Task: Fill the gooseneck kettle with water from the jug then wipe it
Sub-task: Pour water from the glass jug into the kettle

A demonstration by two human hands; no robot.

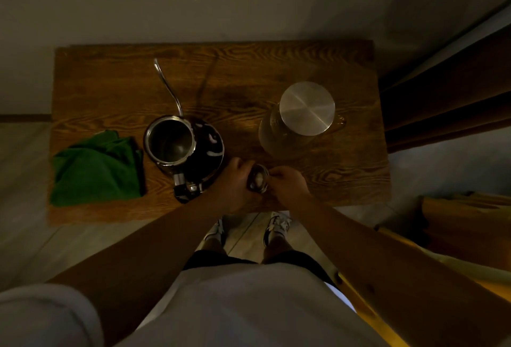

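Head cam looks straight down at your two hands over a low wooden surface (110,75), and it's pretty dim in here. Going left to right: a green cloth (96,169) sits crumpled at the left end, its right edge just beside the gooseneck kettle (182,150). The kettle is upright with its lid off, so you can see right down into the shiny steel inside. Can't tell if there's any water in there. Its body is dark and glossy with a few pale marks, the thin curved spout (167,85) runs toward the far edge, and the handle points back at you.

Next over, your left hand (235,189) and right hand (287,184) meet near the front edge, both gripping a small round lid (258,178) between them, fingers curled around it from either side. It looks like a metal ring with a pale knob in the middle. Your left hand is right next to the kettle's base.

Further right, the jug (279,136) stands upright, clear glass with a brushed metal cap (307,108) on top, well apart from the kettle.

As for the room, the surface has strong wood grain and sits against a plain wall (193,0). Grey floor (27,236) shows below, with your sneakers (278,226) poking out past the front edge, and dark curtains (448,92) hang on the right.
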